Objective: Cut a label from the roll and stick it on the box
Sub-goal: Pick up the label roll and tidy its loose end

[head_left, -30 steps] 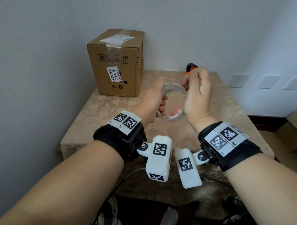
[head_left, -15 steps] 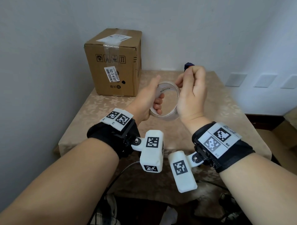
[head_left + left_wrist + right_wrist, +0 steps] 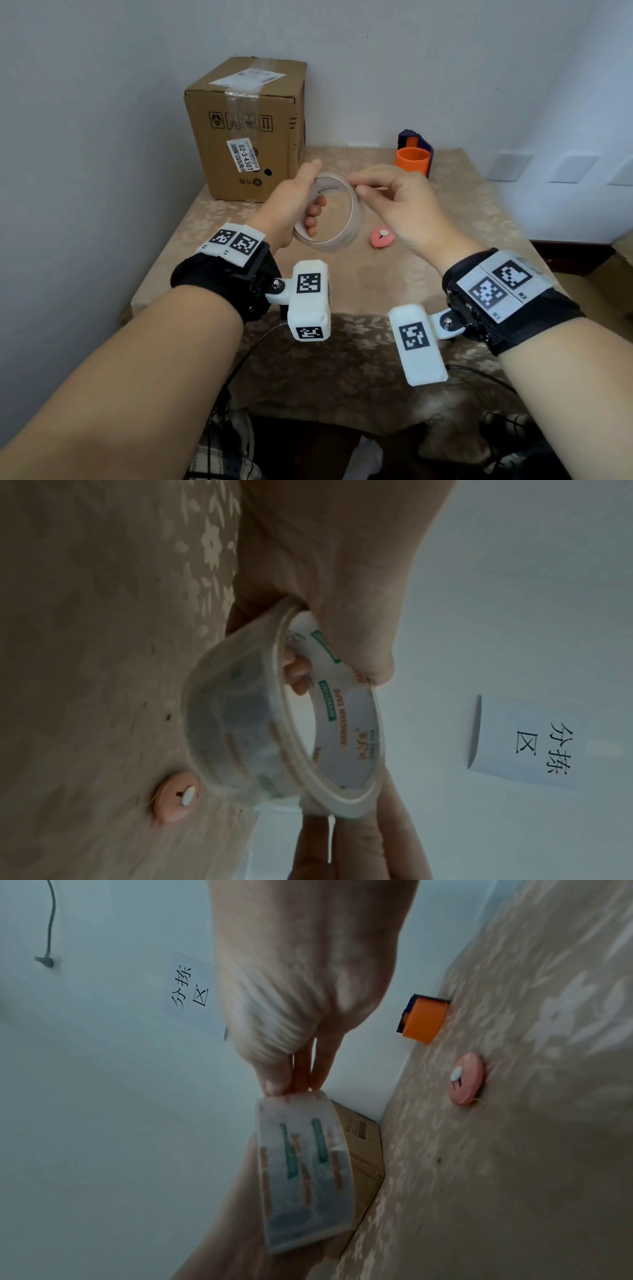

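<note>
A clear label roll (image 3: 337, 245) with a printed white core hangs above the table's middle. My left hand (image 3: 313, 192) grips it, fingers through the core and thumb on the outer wrap (image 3: 219, 718). My right hand (image 3: 358, 186) comes in from the right. Its thumb and fingertips (image 3: 274, 1085) pinch the outer layer at the roll's upper edge (image 3: 301, 1172). The cardboard box (image 3: 246, 130) stands at the table's back left against the wall, taped on top, with a white sticker on its front. An orange and blue cutter (image 3: 412, 159) stands upright at the back right.
A small pink disc with a white button (image 3: 382, 237) lies on the beige floral tablecloth (image 3: 342, 284) just right of the roll. Walls close off the back and left. A cable hangs off the table's near edge.
My right hand has dropped from a fist above the roll to a pinch at the roll's right upper edge, uncovering the orange cutter. The left hand keeps holding the roll.
</note>
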